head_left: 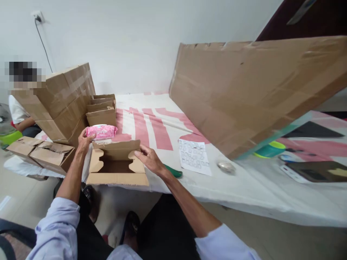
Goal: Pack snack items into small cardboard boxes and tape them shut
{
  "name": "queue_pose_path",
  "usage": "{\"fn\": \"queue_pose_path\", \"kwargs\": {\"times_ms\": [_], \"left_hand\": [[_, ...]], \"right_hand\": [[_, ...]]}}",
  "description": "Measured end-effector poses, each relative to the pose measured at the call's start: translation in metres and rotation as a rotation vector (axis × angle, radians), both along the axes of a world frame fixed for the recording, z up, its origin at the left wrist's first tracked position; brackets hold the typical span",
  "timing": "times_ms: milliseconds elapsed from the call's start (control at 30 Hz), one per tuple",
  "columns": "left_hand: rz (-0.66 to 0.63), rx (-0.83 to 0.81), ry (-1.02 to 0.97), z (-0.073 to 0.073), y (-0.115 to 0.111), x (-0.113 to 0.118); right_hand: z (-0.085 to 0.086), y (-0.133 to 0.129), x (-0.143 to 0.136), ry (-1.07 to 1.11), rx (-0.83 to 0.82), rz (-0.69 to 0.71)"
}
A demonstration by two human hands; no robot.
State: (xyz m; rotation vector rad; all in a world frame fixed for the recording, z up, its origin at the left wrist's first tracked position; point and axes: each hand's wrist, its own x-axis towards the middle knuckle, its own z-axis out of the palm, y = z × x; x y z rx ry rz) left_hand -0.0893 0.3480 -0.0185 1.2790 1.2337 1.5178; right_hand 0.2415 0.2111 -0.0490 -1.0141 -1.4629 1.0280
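Packet [104, 133], pink, pinched at its left end by our left hand [84, 140], just behind the left rear corner of the open carton [117, 179]; our right hand [149, 159] pinches its right rear corner, presumably to steady it on the table [238, 191].

The pack [104, 132], soft and pink with pale lettering on its side, was held lengthwise from left to right, just beyond the raised back flap of the box [118, 179], toward its left end. The box, plain brown cardboard, sat open-topped at the near edge of the bench [230, 191], its front flap folded outward, its notched side flaps spread and its shadowed brown interior showing.
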Motion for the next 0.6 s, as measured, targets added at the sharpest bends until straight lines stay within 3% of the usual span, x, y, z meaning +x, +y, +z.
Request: {"fn": "queue_pose_path", "kwargs": {"times_ms": [233,367,500,600], "left_hand": [[0.029,-0.066,0.007,-0.021,0.058,0.006],[0.109,-0.131,0.025,-0.041,0.091,0.009],[0.142,-0.167,0.062,-0.061,0.102,0.003],[0.149,-0.166,0.105,-0.067,0.101,-0.006]], "right_hand": [[0.003,-0.01,0.005,-0.012,0.002,-0.086],[0.004,-0.015,0.009,0.007,-0.042,-0.101],[0.003,-0.016,0.009,0.014,-0.064,-0.127],[0.004,-0.014,0.007,0.01,-0.078,-0.162]]}}
